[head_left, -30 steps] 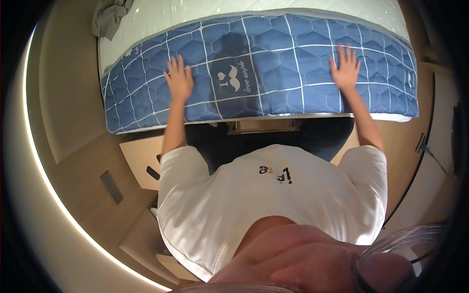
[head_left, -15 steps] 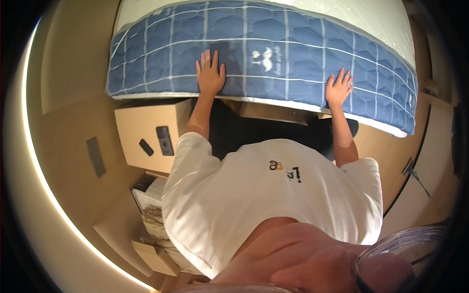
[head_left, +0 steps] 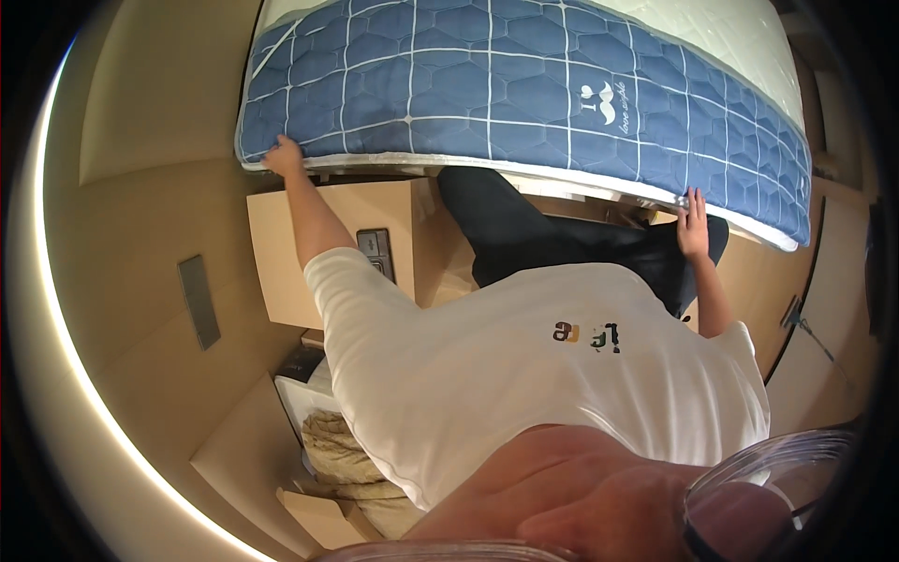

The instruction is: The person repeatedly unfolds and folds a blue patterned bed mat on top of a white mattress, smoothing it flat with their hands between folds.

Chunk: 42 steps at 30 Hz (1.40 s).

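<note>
A blue quilted mattress pad (head_left: 449, 98) with white grid lines and a white moustache print lies over the near end of a white mattress (head_left: 740, 47). My left hand (head_left: 284, 157) is at the pad's near left corner, its fingers curled around the edge and partly hidden. Farther right, my right hand (head_left: 694, 229) rests against the pad's pale near edge. Its fingers are straight and point up onto the blue fabric.
A light wooden bedside cabinet (head_left: 309, 239) stands by the bed on the left, with a dark device (head_left: 375, 251) on top. Behind it are a crumpled beige cloth (head_left: 342, 450) and an opened cardboard box (head_left: 318, 515). A long-handled squeegee (head_left: 794, 312) lies at the right.
My left hand has moved left from the pad's top to its corner and closed there. My right hand has slid nearer, down to the edge. My body has shifted, showing my dark-clothed legs.
</note>
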### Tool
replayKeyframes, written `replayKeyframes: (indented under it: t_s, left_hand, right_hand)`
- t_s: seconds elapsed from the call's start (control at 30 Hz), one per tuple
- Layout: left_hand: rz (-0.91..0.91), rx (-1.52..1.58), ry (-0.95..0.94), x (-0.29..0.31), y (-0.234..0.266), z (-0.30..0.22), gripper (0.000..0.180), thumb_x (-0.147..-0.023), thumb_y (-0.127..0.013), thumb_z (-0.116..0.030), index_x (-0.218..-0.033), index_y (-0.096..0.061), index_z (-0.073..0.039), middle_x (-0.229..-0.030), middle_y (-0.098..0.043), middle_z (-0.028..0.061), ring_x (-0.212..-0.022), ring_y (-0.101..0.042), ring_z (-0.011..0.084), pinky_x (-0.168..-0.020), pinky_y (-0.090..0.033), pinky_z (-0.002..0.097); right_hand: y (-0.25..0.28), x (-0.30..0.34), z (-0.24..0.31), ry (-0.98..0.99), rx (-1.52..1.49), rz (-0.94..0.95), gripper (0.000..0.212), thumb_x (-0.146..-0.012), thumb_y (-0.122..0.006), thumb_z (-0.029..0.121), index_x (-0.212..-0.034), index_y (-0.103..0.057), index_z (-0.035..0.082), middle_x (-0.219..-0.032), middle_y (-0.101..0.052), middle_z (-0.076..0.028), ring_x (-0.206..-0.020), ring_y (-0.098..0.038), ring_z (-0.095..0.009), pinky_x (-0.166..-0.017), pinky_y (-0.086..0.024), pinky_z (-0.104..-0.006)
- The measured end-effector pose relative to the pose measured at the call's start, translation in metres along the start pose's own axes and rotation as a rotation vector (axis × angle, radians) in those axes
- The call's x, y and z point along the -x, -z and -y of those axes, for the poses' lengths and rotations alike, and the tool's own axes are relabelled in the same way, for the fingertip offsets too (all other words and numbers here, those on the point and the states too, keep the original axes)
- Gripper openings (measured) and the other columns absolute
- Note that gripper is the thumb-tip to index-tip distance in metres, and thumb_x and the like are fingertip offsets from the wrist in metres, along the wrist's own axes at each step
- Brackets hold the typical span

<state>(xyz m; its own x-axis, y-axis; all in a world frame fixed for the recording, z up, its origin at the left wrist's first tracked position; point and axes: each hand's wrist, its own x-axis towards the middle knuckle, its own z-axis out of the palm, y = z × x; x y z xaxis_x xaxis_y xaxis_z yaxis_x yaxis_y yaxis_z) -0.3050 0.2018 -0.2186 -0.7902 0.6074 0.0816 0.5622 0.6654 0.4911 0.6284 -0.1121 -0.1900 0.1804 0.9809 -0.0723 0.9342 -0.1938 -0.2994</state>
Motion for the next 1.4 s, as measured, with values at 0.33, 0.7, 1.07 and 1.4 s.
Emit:
replayKeyframes:
  t_s: [0.33, 0.7, 1.07, 1.4]
  left_hand:
    - [0.435, 1.488, 0.336, 0.001, 0.046, -0.094, 0.05, -0.097, -0.069, -0.022, -0.137, -0.055, 0.004, -0.138, -0.061, 0.0155, -0.119, -0.062, 0.0305, -0.105, -0.05, 0.0443]
    - [-0.049, 0.6, -1.133, 0.381, 0.007, -0.266, 0.065, -0.08, -0.066, -0.008, -0.141, -0.051, 0.007, -0.126, -0.056, 0.0272, -0.118, -0.054, 0.0474, -0.107, -0.041, 0.053]
    - [0.291, 0.05, -1.424, 0.613, -0.01, -0.247, 0.088, -0.079, -0.079, -0.053, -0.149, -0.05, -0.007, -0.15, -0.044, 0.0272, -0.144, -0.035, 0.0472, -0.115, -0.027, 0.0647]
    - [0.383, -0.424, -1.335, 0.646, 0.005, -0.267, 0.105, -0.083, -0.074, -0.057, -0.161, -0.025, -0.007, -0.167, -0.023, 0.0179, -0.153, -0.02, 0.0434, -0.122, -0.018, 0.0618]
  right_hand:
    - [0.015, 0.024, -0.052, -0.245, -0.005, 0.041, 0.045, -0.109, -0.044, 0.034, -0.132, -0.061, 0.0, -0.142, -0.057, -0.023, -0.134, -0.051, -0.04, -0.113, -0.041, -0.0424]
    - [0.02, 0.061, -0.051, -0.088, 0.005, -0.076, 0.034, -0.104, -0.052, 0.029, -0.111, -0.072, 0.003, -0.127, -0.068, -0.014, -0.115, -0.064, -0.037, -0.099, -0.05, -0.0443]
    - [0.028, 0.054, -0.245, -0.463, -0.591, -0.483, 0.052, -0.105, -0.057, 0.033, -0.139, -0.053, -0.005, -0.126, -0.066, -0.021, -0.114, -0.064, -0.029, -0.1, -0.048, -0.0382]
    - [0.141, -0.064, -0.562, -1.135, -1.57, -0.613, 0.07, -0.093, -0.061, 0.064, -0.143, -0.053, 0.016, -0.137, -0.058, -0.005, -0.121, -0.055, -0.025, -0.097, -0.049, -0.0376]
